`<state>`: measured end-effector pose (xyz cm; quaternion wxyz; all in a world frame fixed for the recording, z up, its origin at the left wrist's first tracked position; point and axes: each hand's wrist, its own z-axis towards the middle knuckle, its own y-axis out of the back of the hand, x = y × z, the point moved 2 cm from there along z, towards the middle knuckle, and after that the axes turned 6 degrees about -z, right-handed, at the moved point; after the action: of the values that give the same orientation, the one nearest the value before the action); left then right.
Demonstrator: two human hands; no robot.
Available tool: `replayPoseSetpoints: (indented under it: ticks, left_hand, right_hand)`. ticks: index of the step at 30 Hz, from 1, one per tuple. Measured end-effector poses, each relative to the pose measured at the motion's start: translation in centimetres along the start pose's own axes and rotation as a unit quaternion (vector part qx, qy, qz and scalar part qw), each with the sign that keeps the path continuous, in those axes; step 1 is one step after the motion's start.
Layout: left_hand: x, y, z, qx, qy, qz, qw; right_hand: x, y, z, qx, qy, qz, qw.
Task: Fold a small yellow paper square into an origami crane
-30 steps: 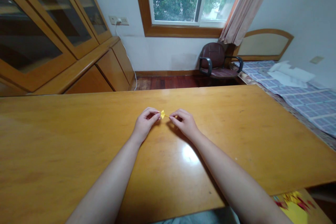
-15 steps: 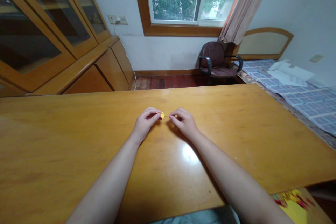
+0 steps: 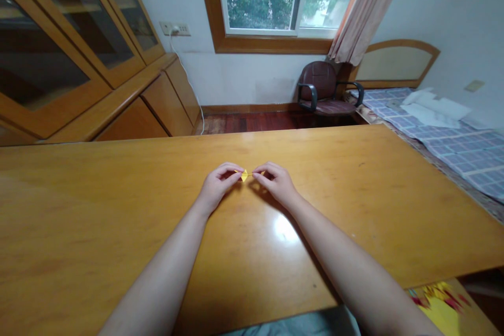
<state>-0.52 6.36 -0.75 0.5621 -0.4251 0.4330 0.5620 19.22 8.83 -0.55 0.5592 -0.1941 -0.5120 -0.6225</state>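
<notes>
A small folded piece of yellow paper (image 3: 244,176) is held just above the wooden table (image 3: 252,252), between my two hands. My left hand (image 3: 219,184) pinches its left side between thumb and fingers. From the right, my right hand (image 3: 275,181) grips a thin yellow strip that sticks out of the folded piece. Fingertips cover parts of the paper on both sides, so its full shape is hidden.
At the lower right, below the table edge, lie yellow paper (image 3: 443,315) and several small red and yellow pieces. Beyond the table stand a brown armchair (image 3: 321,84), a bed (image 3: 444,136) and a glass-doored cabinet (image 3: 118,100).
The yellow paper has turned slightly and shows a wider, pointed face between my fingers. Both hands stay almost in place, still pinching.
</notes>
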Motion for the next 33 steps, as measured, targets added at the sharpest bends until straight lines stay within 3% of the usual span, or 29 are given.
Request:
replayPoseSetpoints:
  ticks: [14, 33]
  left_hand:
    - [-0.34, 0.05, -0.08, 0.036, -0.028, 0.026, 0.999]
    - [0.15, 0.27, -0.14, 0.045, -0.020, 0.030, 0.998]
  right_hand:
    - [-0.02, -0.23, -0.13, 0.022, -0.005, 0.002, 1.000]
    - [0.78, -0.33, -0.19, 0.015, 0.067, -0.035, 0.997]
